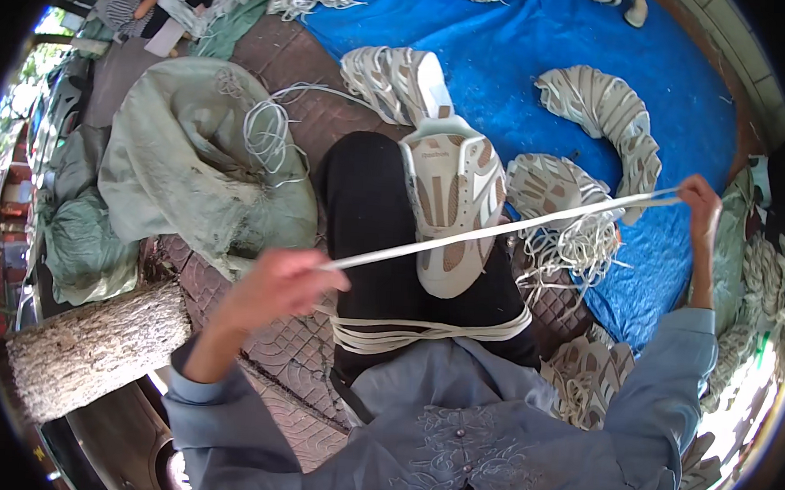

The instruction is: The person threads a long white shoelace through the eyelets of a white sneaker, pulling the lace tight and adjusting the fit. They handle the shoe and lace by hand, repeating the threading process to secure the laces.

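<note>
A white shoelace [500,230] stretches taut between my two hands, slanting up to the right. My left hand [288,286] is closed round its lower end, left of my knees. Out to the right, above the blue sheet, my right hand [702,203] grips the other end. Below the lace, an unlaced beige and white shoe upper [456,182] lies on my lap, its rounded toe toward me. More pale laces [432,336] are looped across my thighs. A tangle of loose laces [579,250] hangs by my right knee.
Nested rows of shoe uppers [608,110] rest on the blue sheet [501,33]. A green-grey sack [198,146] with thin white cord [267,136] on it lies to the left, near a rough stone block [98,349]. Another person [138,10] sits at the far left.
</note>
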The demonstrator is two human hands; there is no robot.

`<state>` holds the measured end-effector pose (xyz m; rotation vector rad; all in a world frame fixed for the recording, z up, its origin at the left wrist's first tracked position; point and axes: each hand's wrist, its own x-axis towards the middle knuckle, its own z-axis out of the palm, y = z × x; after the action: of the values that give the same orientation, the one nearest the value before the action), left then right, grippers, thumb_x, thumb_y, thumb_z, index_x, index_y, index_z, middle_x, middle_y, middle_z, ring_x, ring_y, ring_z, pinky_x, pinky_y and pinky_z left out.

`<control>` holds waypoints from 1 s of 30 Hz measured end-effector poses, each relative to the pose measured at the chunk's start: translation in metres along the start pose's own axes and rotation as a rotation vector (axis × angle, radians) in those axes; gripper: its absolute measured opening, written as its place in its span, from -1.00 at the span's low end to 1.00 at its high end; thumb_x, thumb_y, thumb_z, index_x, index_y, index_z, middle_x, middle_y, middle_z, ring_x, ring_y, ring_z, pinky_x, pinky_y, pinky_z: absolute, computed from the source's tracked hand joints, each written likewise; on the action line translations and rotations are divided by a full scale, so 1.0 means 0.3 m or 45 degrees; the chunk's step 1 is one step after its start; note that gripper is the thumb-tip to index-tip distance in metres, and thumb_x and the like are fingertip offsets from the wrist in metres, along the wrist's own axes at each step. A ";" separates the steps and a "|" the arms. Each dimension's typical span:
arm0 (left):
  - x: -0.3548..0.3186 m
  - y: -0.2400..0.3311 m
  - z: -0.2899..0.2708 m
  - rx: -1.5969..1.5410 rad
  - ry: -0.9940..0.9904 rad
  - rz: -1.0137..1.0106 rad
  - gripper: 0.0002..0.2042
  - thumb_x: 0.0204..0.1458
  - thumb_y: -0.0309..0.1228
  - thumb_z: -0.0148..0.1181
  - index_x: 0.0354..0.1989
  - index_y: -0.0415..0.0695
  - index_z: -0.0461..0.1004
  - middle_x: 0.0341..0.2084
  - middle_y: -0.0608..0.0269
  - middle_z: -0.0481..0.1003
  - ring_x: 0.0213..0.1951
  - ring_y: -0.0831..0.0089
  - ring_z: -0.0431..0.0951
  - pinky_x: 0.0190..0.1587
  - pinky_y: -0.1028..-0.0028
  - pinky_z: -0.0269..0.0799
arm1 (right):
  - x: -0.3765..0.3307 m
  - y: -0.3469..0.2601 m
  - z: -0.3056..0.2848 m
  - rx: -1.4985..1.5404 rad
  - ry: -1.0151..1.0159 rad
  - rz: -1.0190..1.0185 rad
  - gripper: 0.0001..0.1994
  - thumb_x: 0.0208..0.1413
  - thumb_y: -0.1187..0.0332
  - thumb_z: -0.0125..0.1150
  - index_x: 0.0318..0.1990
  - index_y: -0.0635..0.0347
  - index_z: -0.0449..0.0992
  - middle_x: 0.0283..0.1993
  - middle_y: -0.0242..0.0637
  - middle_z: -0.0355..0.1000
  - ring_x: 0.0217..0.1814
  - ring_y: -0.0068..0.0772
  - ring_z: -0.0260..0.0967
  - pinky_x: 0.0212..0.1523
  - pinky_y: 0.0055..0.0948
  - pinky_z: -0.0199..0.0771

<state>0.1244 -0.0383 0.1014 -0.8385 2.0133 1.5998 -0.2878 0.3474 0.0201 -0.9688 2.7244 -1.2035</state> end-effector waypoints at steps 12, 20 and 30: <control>0.008 0.065 -0.237 0.105 0.207 0.090 -0.78 0.01 -0.28 -0.01 -0.41 -0.18 0.46 -0.79 0.38 0.30 -0.76 0.70 0.23 -0.70 0.67 0.09 | 0.015 0.889 -0.153 -1.150 -0.044 -0.588 -0.83 -0.15 0.34 0.05 -0.35 0.14 0.42 -0.39 -0.17 0.35 -0.33 -0.14 0.31 -0.31 -0.27 0.30; 0.353 0.175 0.111 -0.575 -0.464 0.171 -0.69 0.03 -0.28 -0.10 -0.34 -0.33 0.39 -0.58 0.11 0.47 -0.58 0.38 0.52 -0.54 0.53 0.46 | -0.037 -0.494 0.406 0.638 -0.682 -0.391 -0.41 -0.47 0.55 0.27 -0.06 0.23 0.39 -0.05 -0.22 0.33 0.00 -0.35 0.26 0.03 -0.43 0.21; 0.328 0.117 0.084 -0.485 -0.435 0.109 -0.61 0.03 -0.14 -0.02 -0.40 -0.33 0.39 -0.70 0.14 0.43 -0.70 0.44 0.47 -0.65 0.60 0.39 | -0.096 -0.749 0.632 0.863 -0.972 -0.277 -0.86 -0.11 0.48 0.16 -0.33 0.19 0.49 -0.60 -0.49 0.32 -0.52 -0.71 0.24 -0.53 -0.63 0.25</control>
<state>0.0282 -0.0273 0.0550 -0.5576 1.5509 2.0551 -0.0978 0.1214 0.0307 -1.2682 1.5205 -1.2821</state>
